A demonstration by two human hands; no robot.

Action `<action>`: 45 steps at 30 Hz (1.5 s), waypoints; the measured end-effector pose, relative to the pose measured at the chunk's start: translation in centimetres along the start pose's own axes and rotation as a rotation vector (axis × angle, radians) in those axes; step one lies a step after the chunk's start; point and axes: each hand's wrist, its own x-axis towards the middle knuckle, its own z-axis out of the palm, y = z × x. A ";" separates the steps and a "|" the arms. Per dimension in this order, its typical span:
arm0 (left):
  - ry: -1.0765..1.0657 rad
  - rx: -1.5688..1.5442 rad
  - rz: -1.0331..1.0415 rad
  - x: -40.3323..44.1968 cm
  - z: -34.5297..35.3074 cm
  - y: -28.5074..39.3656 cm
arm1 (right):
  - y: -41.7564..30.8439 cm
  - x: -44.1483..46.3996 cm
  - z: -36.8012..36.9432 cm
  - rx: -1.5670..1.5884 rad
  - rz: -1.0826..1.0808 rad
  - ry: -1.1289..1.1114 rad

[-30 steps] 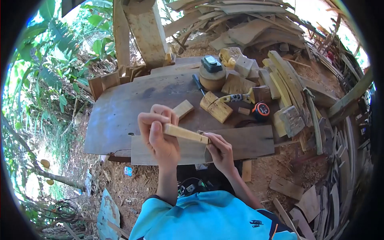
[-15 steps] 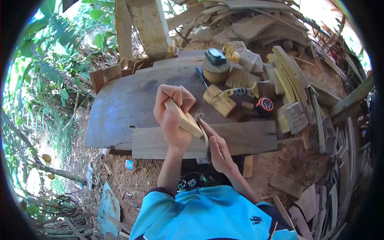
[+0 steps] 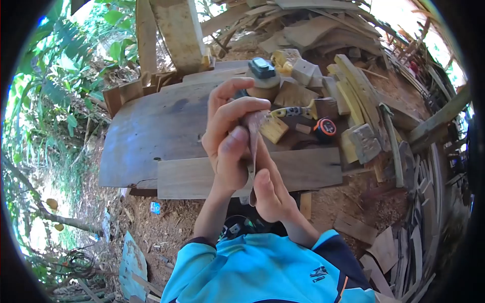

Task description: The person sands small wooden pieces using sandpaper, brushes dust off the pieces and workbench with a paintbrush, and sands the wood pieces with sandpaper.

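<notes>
My left hand (image 3: 227,136) is raised over the front of the worktable, its fingers curled and its thumb bent inward. What lies inside its grasp is hidden; the pale wooden piece from the earlier views does not show. A thin, bent brownish sheet (image 3: 254,139) stands edge-on between my two hands, its upper end at my left fingertips. My right hand (image 3: 270,194) is pressed along the sheet from the right, thumb on the near side, most fingers hidden behind it. Below both hands lies a flat board (image 3: 308,169) on the dark worktable (image 3: 136,136).
Behind my hands are a round block (image 3: 262,91) with a dark device (image 3: 261,68) on top, a yellow-handled tool (image 3: 293,111), a tape measure (image 3: 325,128) and wood blocks (image 3: 295,94). Stacked offcuts (image 3: 358,96) stand at the right. Wood scraps cover the ground.
The pale wooden piece has turned out of sight. My left hand first moved right toward my right hand, then its fingers lifted. The thin sheet has come up between both hands.
</notes>
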 end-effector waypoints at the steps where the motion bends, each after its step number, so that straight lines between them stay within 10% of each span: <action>1: 0.030 0.063 0.010 0.2 -0.1 0.1 | 0.6 -0.2 -0.3 -0.016 0.048 -0.029; 4: 0.146 -0.008 -0.108 0.8 -1.9 -1.0 | 5.5 -4.6 -0.6 -0.092 0.314 -0.075; 11: -0.076 0.050 0.075 0.1 -0.4 -0.3 | 0.5 -0.9 -0.4 -0.004 0.114 -0.040; 19: 0.305 -0.063 -0.130 1.1 -3.3 -2.1 | 5.3 -6.1 -0.2 -0.204 0.288 -0.105; 25: -0.084 0.224 0.208 -0.3 1.5 0.8 | 1.1 -1.6 -1.3 0.054 0.037 -0.005; 34: 0.167 0.042 -0.122 0.5 -2.1 -1.5 | 2.8 -5.4 -0.8 -0.227 0.169 -0.244; 40: -0.112 0.142 0.252 -0.6 1.1 0.0 | 0.4 -3.0 -1.9 0.139 0.171 -0.066; 45: 0.060 0.109 -0.042 0.7 -1.0 -0.9 | 4.7 -6.5 -1.3 -0.063 0.205 -0.136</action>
